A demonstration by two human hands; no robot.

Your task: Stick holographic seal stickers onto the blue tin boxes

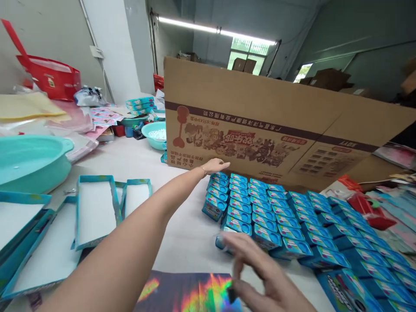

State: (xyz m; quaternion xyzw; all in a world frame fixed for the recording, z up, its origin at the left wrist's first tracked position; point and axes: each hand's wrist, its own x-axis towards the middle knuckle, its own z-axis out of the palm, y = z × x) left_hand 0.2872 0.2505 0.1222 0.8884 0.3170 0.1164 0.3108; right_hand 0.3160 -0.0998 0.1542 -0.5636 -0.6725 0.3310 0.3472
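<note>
My left hand (215,166) reaches far out with fingers stretched flat, at the far end of the rows of small blue boxes (260,212), close to the big brown cardboard carton (260,112). My right hand (263,273) is near the bottom edge, blurred, its fingers spread loosely just in front of the nearest blue box (224,242). Nothing can be made out in either hand. The blue boxes stand in tight rows running to the right.
Flat teal-edged box trays (94,208) lie at the left, beside a teal basin (32,160). A smaller teal bowl (156,134) sits further back. A shiny rainbow sheet (191,292) lies at the near edge. Red bag (52,78) and packaging clutter at the far left.
</note>
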